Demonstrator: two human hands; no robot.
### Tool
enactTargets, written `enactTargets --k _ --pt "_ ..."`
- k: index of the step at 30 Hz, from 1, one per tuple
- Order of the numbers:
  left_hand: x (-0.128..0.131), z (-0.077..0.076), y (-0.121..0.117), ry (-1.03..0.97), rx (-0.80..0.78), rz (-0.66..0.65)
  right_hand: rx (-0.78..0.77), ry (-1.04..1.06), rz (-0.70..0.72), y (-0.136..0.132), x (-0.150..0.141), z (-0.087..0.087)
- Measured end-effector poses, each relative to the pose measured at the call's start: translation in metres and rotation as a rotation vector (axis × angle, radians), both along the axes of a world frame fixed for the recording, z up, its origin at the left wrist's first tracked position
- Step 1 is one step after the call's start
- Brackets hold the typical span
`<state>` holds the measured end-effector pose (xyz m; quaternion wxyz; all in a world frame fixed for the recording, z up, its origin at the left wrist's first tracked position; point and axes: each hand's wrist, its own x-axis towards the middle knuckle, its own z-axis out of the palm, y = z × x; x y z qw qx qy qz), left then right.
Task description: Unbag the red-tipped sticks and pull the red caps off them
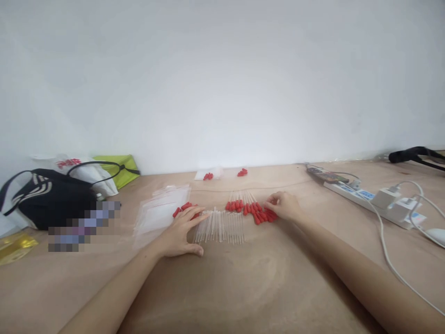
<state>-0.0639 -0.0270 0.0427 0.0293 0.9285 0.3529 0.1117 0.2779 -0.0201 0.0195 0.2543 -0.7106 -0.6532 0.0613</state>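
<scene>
My left hand [181, 232] is open, thumb and fingers spread, at the left end of a row of thin clear glass pipettes [219, 227] lying side by side on the table. Red rubber bulbs [186, 206] lie just behind its fingers, partly covered by them. At the right, my right hand [284, 206] has its fingers curled together on a red rubber bulb [271, 215] at the edge of a pile. Beside it, several droppers with red bulbs [239, 205] lie fanned, their pale stems pointing towards the wall. The fingertips' exact hold is partly hidden.
Clear plastic zip bags [156, 211] lie left of the pipettes. Farther back are a small bag [206, 174] and loose red bulbs [242, 172]. A black bag [52, 197] stands left; a power strip [368, 199], chargers, a phone [327, 176] and white cables [384, 241] lie right.
</scene>
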Motion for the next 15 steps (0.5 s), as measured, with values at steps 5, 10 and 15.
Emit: enactTargets --k 5,10,15 --pt "-0.006 -0.008 0.009 0.049 -0.055 0.028 -0.207 -0.067 -0.122 0.017 -0.021 0.012" --pt "0.000 -0.019 0.014 0.035 0.008 0.053 -0.292 -0.050 -0.164 0.035 -0.028 0.011" --pt "0.005 -0.026 0.015 -0.006 0.102 0.053 -0.258 -0.014 -0.132 0.046 -0.028 0.003"
